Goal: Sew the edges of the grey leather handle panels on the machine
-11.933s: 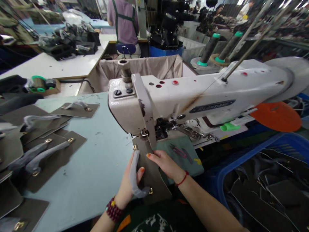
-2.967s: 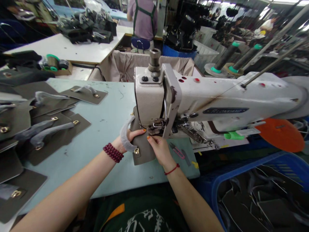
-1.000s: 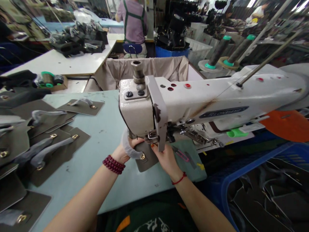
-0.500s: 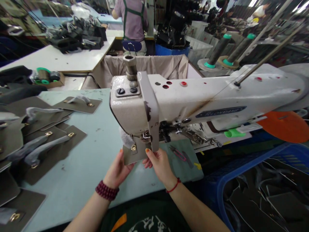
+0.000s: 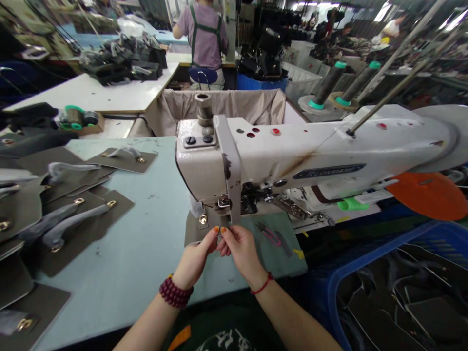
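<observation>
A grey-brown bag panel (image 5: 193, 231) lies beneath the head of a white sewing machine (image 5: 204, 163). On the panel are a gold ring fitting (image 5: 203, 220) and a plastic-wrapped handle (image 5: 196, 208), partly hidden behind the machine head. My left hand (image 5: 197, 256) is closed at the panel's near edge, thumb and fingers pinched together. Beside it, almost touching thumb to thumb, my right hand (image 5: 239, 247) is closed on the same edge just below the needle area. The fingertips partly hide what lies between them.
Panels with wrapped handles (image 5: 78, 226) are piled on the left of the green work surface (image 5: 153, 263). Pink thread snips (image 5: 271, 236) lie right of my hands. A blue basket (image 5: 332, 287) of panels stands at the right. Ahead, a person (image 5: 206, 36) faces away.
My left hand has moved right from the panel's left side to meet my right hand at the near edge. The view has shifted slightly.
</observation>
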### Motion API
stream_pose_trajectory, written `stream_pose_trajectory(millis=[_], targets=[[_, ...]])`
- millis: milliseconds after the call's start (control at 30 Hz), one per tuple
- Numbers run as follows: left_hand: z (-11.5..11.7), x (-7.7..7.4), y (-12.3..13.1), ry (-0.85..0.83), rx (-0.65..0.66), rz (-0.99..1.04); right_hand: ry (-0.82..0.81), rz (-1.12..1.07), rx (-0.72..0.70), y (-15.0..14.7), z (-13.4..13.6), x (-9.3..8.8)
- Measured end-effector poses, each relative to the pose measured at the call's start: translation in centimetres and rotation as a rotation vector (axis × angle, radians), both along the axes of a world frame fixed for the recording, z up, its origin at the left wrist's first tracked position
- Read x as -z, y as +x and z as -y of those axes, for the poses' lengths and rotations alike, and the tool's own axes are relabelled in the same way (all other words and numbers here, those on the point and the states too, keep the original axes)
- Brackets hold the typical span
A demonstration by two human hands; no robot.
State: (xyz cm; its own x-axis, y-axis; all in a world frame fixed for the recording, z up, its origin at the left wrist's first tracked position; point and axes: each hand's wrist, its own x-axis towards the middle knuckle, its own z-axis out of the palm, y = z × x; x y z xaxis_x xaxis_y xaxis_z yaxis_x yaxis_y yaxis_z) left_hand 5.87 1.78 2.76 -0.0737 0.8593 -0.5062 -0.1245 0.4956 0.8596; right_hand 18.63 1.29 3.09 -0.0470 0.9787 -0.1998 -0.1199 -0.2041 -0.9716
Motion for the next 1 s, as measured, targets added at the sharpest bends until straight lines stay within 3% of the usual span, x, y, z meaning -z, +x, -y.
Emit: stream_pose_trajectory(millis=[300, 533, 767, 1000], targets=[[-2.5, -0.1, -0.5, 0.000, 0.029, 0.090, -0.045, 0.010, 0.038, -0.4, -1.8, -0.8], [-4.0, 0.1, -0.9, 0.021, 0.041, 0.073, -0.062, -0.001, 0.028, -0.5, -2.0, -0.4], [-4.0, 0.0, 0.1, 0.067, -0.036, 0.165, -0.101, -0.071, 0.002, -0.3, -1.1, 0.4], [-2.7, 0.4, 1.8, 0.061, -0.151, 0.004, -0.107, -0.098, -0.012, -0.1, -0.4, 0.3]])
